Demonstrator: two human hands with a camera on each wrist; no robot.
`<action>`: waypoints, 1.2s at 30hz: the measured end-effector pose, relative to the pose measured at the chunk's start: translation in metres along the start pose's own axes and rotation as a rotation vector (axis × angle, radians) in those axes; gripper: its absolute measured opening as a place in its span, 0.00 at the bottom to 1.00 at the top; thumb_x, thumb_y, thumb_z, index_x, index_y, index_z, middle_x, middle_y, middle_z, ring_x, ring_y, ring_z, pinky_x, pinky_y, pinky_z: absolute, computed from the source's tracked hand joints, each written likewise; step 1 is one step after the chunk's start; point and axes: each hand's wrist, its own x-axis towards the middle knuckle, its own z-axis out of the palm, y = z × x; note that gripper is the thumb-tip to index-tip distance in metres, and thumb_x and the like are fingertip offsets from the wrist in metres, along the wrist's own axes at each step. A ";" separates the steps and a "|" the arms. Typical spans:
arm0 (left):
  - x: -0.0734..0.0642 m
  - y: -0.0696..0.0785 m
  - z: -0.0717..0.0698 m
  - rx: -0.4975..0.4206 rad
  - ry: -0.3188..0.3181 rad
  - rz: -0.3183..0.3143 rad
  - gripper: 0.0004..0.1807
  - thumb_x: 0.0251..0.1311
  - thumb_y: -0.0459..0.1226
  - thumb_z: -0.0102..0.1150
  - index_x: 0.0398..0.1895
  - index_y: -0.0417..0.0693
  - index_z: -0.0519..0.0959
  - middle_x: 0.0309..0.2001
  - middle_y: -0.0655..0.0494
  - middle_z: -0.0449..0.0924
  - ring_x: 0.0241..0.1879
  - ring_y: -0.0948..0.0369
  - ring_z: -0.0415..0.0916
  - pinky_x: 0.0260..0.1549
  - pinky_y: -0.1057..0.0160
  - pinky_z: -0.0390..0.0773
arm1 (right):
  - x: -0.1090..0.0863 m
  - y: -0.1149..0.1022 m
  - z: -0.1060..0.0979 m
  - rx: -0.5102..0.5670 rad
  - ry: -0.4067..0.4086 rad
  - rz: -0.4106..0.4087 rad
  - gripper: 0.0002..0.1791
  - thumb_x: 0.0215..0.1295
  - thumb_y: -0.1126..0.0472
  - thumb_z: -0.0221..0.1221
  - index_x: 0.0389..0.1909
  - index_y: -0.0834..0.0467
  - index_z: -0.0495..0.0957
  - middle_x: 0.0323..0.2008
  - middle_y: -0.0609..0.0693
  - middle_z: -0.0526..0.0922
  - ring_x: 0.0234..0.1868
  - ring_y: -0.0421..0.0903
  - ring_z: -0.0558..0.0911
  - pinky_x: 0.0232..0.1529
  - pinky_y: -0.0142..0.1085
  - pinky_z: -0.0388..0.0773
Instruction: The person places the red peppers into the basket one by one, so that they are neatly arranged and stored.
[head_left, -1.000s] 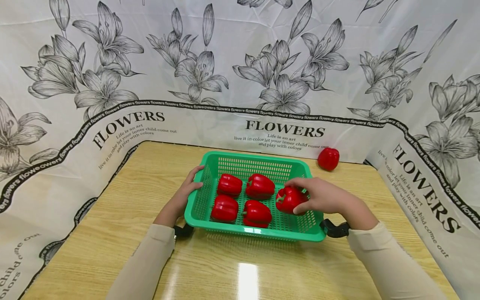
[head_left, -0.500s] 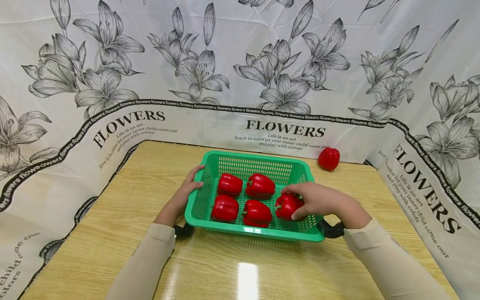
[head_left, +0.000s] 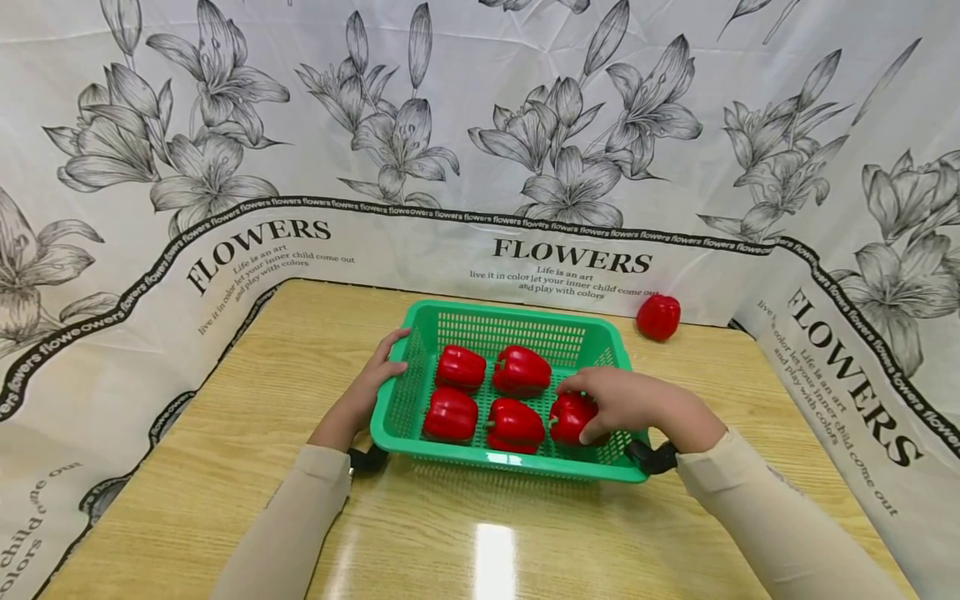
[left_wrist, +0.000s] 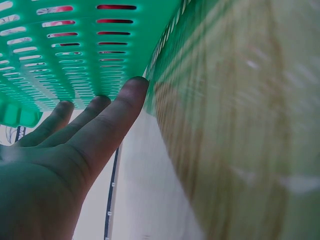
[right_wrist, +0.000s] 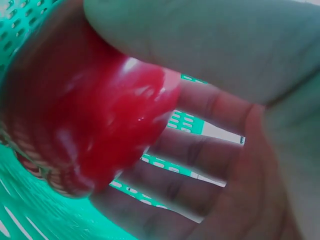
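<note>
A green plastic basket (head_left: 510, 461) with slotted walls stands on the table, several red bell peppers inside it. My left hand (head_left: 372, 379) holds its left rim, the thumb over the edge and the fingers (left_wrist: 107, 125) against the outer wall in the left wrist view. At the basket's right end, my right hand (head_left: 626, 398) grips a red bell pepper (head_left: 570, 419) between thumb and fingers, its green stem toward the left. That bell pepper (right_wrist: 100, 110) fills much of the right wrist view. Beside it lies another bell pepper (head_left: 516, 425), with more in two rows to the left.
One more red bell pepper (head_left: 658, 317) sits on the wooden table (head_left: 420, 533) behind the basket's right corner. White flower-printed cloth (head_left: 420, 242) hangs along the back and both sides. A black strap is round each wrist.
My right hand has lowered the bell pepper into the basket's front right part, moving slightly left and toward me. My left hand stays on the rim.
</note>
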 end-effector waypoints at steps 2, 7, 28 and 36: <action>-0.001 0.001 0.000 0.004 0.001 -0.004 0.33 0.69 0.43 0.40 0.75 0.70 0.46 0.73 0.45 0.48 0.63 0.39 0.62 0.47 0.49 0.77 | 0.002 -0.001 -0.001 -0.012 -0.012 -0.005 0.34 0.49 0.54 0.73 0.59 0.57 0.75 0.51 0.49 0.79 0.52 0.49 0.75 0.52 0.46 0.74; -0.001 0.002 0.000 0.005 -0.003 -0.004 0.33 0.69 0.43 0.40 0.75 0.70 0.46 0.73 0.45 0.48 0.63 0.38 0.62 0.47 0.49 0.77 | 0.007 -0.003 -0.003 -0.013 -0.057 0.006 0.34 0.47 0.55 0.73 0.58 0.57 0.75 0.49 0.48 0.80 0.50 0.48 0.75 0.51 0.44 0.75; -0.003 0.003 0.002 0.005 -0.004 0.008 0.33 0.69 0.43 0.40 0.75 0.69 0.46 0.72 0.43 0.49 0.62 0.37 0.63 0.46 0.48 0.78 | 0.025 -0.007 -0.002 -0.039 -0.153 0.051 0.33 0.48 0.55 0.73 0.57 0.55 0.75 0.45 0.46 0.79 0.46 0.46 0.74 0.49 0.44 0.75; -0.002 0.004 0.002 0.002 -0.001 -0.009 0.33 0.69 0.43 0.40 0.75 0.70 0.46 0.73 0.44 0.48 0.62 0.38 0.63 0.46 0.49 0.78 | 0.026 -0.004 0.001 -0.044 -0.141 0.043 0.34 0.47 0.54 0.74 0.58 0.55 0.75 0.47 0.46 0.80 0.47 0.46 0.75 0.51 0.45 0.75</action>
